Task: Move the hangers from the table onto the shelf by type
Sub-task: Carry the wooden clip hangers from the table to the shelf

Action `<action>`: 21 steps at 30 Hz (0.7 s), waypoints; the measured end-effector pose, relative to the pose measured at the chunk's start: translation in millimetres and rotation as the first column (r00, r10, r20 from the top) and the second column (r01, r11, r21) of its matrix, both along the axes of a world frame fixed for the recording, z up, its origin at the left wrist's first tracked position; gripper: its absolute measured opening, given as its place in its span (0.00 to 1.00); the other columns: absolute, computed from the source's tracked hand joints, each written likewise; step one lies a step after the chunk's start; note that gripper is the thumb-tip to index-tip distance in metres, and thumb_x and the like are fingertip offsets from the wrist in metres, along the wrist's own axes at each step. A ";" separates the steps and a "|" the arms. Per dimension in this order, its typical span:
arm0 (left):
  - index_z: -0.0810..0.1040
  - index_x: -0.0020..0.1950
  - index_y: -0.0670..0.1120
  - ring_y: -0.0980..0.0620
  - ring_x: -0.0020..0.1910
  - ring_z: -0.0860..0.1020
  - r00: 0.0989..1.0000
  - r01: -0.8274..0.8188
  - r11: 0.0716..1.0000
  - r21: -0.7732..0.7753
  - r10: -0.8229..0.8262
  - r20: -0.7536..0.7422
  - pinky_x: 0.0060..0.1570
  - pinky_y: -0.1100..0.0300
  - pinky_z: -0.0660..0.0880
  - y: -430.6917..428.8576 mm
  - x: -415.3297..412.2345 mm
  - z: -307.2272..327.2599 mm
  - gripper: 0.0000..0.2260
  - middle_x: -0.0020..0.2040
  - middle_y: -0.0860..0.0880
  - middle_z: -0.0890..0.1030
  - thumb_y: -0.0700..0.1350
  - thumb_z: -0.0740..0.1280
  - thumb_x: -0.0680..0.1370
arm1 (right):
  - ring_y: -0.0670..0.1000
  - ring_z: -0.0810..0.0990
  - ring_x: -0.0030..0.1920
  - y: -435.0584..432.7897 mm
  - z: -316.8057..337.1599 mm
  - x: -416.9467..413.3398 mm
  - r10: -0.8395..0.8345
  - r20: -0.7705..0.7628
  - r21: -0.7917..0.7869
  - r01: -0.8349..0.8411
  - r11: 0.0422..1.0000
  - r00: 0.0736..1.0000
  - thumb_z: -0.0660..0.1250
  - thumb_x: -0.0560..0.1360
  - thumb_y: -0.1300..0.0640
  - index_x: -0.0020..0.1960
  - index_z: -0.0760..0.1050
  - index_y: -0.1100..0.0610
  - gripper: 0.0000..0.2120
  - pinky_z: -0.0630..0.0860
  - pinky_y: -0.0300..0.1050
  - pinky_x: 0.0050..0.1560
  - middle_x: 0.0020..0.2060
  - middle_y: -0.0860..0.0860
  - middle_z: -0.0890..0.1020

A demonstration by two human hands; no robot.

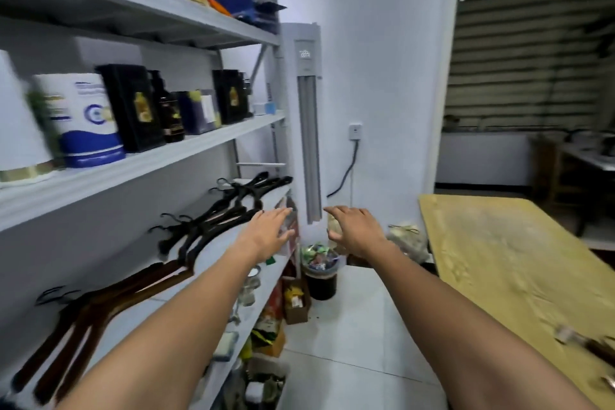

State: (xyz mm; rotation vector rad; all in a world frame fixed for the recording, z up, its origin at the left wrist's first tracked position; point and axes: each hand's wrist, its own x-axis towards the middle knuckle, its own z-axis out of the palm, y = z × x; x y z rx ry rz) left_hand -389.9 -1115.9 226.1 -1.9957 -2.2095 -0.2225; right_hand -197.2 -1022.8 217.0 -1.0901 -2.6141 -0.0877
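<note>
Left hand (269, 233) spread flat, empty, just above the front edge of the shelf (149, 163). Right hand (357, 231) loosely open, fingers slightly bent, empty, out in front of the shelf. Black hangers (213, 220) lying on the shelf's third level, far end; brown wooden hangers (100, 309) on the same level, near end. Table (515, 260) well off the shelf's front.

brown hangers (80, 326): 3 | black hangers (213, 220): count unclear | black boxes (129, 106): 2
</note>
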 end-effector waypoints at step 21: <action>0.53 0.77 0.49 0.54 0.75 0.58 0.862 0.501 0.865 0.025 -0.501 0.073 0.74 0.57 0.50 228.0 185.8 -49.8 0.25 0.77 0.51 0.58 0.54 0.54 0.82 | 0.54 0.69 0.69 97.9 -38.7 227.5 -0.548 0.108 -0.024 0.553 0.833 0.829 0.56 0.79 0.46 0.76 0.58 0.49 0.26 0.60 0.50 0.69 0.72 0.50 0.68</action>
